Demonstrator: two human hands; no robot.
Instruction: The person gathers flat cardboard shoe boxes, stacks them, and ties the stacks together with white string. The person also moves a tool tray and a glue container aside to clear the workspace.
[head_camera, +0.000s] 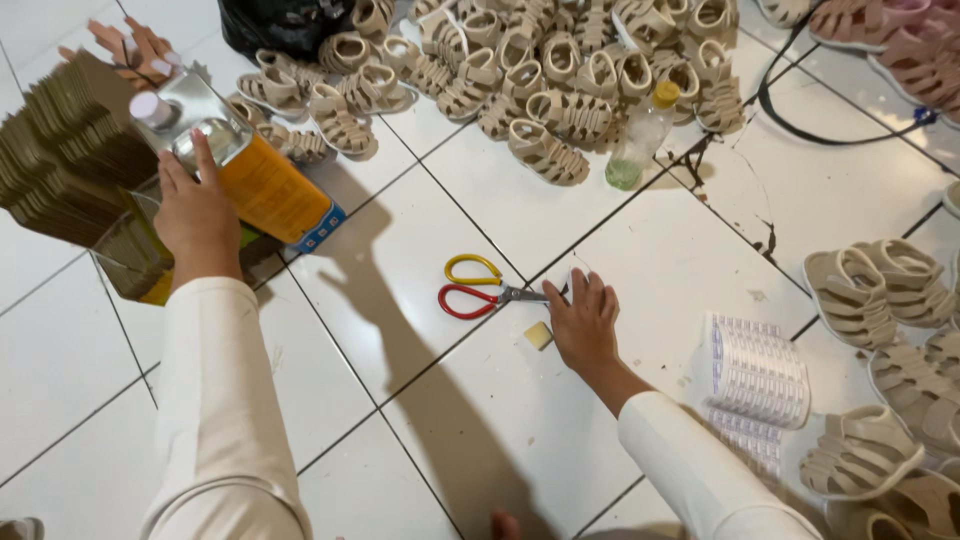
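Observation:
My left hand (196, 212) rests on a tall metal can (243, 152) with an orange label and a white cap, lying tilted by a stack of brown cards (60, 160). My right hand (583, 322) lies flat on the white tile floor, fingers over the blades of scissors (478, 287) with one yellow and one red handle. A small yellowish square piece (538, 335) lies beside that hand. Both arms wear cream sleeves.
A big heap of beige children's sandals (540, 70) fills the far floor, more sandals (880, 320) at right, pink ones (900, 40) in the far right corner. A plastic bottle (640, 135), sticker sheets (757, 372), a black cable (800, 120) and a black bag (280, 25) lie around.

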